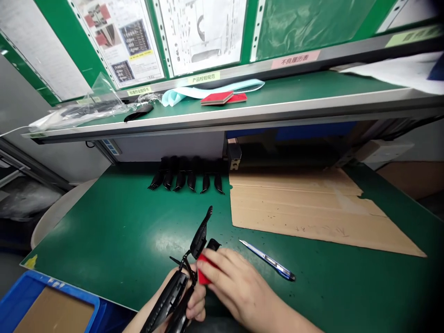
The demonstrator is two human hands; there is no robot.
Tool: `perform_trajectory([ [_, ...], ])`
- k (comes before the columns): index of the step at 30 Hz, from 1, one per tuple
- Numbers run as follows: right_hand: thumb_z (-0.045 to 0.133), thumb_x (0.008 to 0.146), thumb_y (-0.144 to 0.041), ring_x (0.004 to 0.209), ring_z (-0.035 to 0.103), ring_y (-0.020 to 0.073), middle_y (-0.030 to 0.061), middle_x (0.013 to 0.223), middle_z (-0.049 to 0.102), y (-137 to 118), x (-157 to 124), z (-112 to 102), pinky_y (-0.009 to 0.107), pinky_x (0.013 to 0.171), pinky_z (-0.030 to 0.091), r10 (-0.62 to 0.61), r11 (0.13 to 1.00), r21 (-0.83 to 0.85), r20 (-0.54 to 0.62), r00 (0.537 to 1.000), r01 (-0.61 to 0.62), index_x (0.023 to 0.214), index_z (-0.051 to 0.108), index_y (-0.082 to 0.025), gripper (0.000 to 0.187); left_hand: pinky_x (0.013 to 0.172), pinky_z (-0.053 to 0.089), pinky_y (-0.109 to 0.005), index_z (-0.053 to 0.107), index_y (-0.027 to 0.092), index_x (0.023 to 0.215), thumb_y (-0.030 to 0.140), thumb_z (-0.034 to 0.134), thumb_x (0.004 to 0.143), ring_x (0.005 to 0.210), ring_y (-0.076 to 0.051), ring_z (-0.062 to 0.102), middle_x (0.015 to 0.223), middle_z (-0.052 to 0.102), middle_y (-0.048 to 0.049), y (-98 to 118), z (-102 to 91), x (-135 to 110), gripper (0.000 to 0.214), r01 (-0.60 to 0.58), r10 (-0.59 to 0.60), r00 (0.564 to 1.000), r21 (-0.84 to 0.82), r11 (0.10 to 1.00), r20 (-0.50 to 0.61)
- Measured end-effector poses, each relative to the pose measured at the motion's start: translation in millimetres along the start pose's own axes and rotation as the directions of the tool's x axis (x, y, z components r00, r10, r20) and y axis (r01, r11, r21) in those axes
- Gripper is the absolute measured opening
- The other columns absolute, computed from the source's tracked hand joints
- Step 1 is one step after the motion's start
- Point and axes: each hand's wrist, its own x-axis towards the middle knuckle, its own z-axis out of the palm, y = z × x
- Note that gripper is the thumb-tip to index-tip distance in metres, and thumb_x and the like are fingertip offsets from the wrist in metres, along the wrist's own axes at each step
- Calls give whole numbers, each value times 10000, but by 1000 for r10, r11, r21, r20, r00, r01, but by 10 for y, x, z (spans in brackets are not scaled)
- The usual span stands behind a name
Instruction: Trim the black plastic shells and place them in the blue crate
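My left hand point(197, 300) is closed around a set of black molded plastic parts point(169, 296), long curved pieces joined by a thin sprue. One slim piece point(200, 236) of the set points up and away over the table. My right hand point(239, 282) pinches a red sanding pad point(205, 269) and holds it against or very near the black parts. The exact contact is hidden by the fingers. Right of my right hand, a utility knife point(267, 260) lies on the green table with its blade out.
Several similar black parts point(180, 178) stand in a row at the back of the table point(114, 231). A cardboard sheet point(305, 212) covers the right side. Above, a shelf point(294, 95) holds red pads point(218, 98) and plastic bags point(86, 111). A blue bin point(99, 307) sits lower left.
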Motion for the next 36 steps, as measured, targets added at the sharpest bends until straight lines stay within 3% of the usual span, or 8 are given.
perform_trajectory([
  [5,403,965,-267,1227,486,218,85,1365,514,183,-6,42,406,997,469,323,934,201,-123,938,-295,1362,446,-258,400,439,256,-260,679,173,802,431,345,944,303,-79,333,383,405,56,57,30,-17,445,-23,24,999,-10,1000,39],
  [12,375,974,-247,1069,578,182,74,1249,619,-58,-40,-106,351,909,492,156,800,589,-20,988,-114,1273,558,-265,351,417,196,-263,410,183,324,464,291,944,267,-58,244,293,242,48,8,72,37,691,-3,3,1000,-14,1000,16],
  [17,410,968,-241,1141,533,185,55,1271,606,-42,-76,-198,379,986,427,270,799,570,-53,961,-193,1260,567,-288,336,394,180,-255,484,175,426,459,325,942,261,-64,211,313,309,52,-8,112,34,610,-37,37,999,-12,999,21],
  [21,414,959,-219,1019,570,165,62,1199,640,-60,-96,-225,331,884,474,135,771,627,6,991,-109,1216,592,-267,316,419,190,-263,398,184,341,501,291,940,268,-62,228,285,254,45,9,116,11,687,11,-12,1000,6,1000,29],
  [25,415,960,-227,1061,552,179,68,1196,634,-104,-101,-250,348,913,453,226,791,598,-88,970,-130,1206,601,-264,310,402,201,-260,467,173,396,475,299,946,259,-67,244,306,317,42,10,115,-5,650,2,-6,994,30,1000,114],
  [29,414,957,-220,966,577,162,52,1067,678,-124,-126,-286,324,858,469,127,724,685,-19,992,-80,1178,616,-258,302,393,189,-246,406,171,336,434,269,962,257,-52,215,291,254,48,19,170,-37,693,-56,56,997,6,998,51],
  [34,407,961,-209,1061,546,172,54,1172,636,-71,-125,-291,352,932,423,243,735,672,-129,961,-95,1211,590,-268,315,368,191,-229,627,156,600,399,259,969,245,-55,181,308,329,59,18,249,-86,575,-23,24,991,-11,1000,128],
  [36,404,963,-226,1007,567,172,59,1111,653,-75,-128,-312,345,896,438,241,721,683,-88,967,-117,1183,606,-254,300,375,206,-228,611,152,559,392,246,971,249,-54,199,301,316,53,3,250,-84,601,-20,21,990,-7,1000,136],
])
